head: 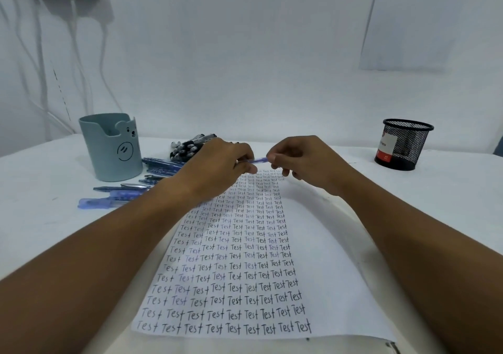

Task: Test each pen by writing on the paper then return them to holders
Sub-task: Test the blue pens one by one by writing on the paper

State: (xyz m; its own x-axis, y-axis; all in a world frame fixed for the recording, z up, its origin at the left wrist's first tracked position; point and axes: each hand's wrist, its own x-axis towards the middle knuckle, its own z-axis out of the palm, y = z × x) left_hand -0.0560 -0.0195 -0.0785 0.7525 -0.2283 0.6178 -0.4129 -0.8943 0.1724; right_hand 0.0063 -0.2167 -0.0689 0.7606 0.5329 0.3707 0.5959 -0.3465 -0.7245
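Note:
A blue pen [260,160] is held level above the far end of the paper [334,258]; my left hand [221,163] grips one end of it and my right hand [296,160] pinches the other. The sheet is covered with rows of the handwritten word "Test". A teal bear holder [111,146] stands at the back left. A black mesh holder [402,144] stands at the back right. Several blue pens [136,187] lie loose beside the teal holder, and several black pens [190,145] lie behind my left hand.
The white table [408,204] meets a white wall at the back. White cables [40,54] hang down the wall at the left. A printed sheet [413,21] is stuck on the wall at the upper right.

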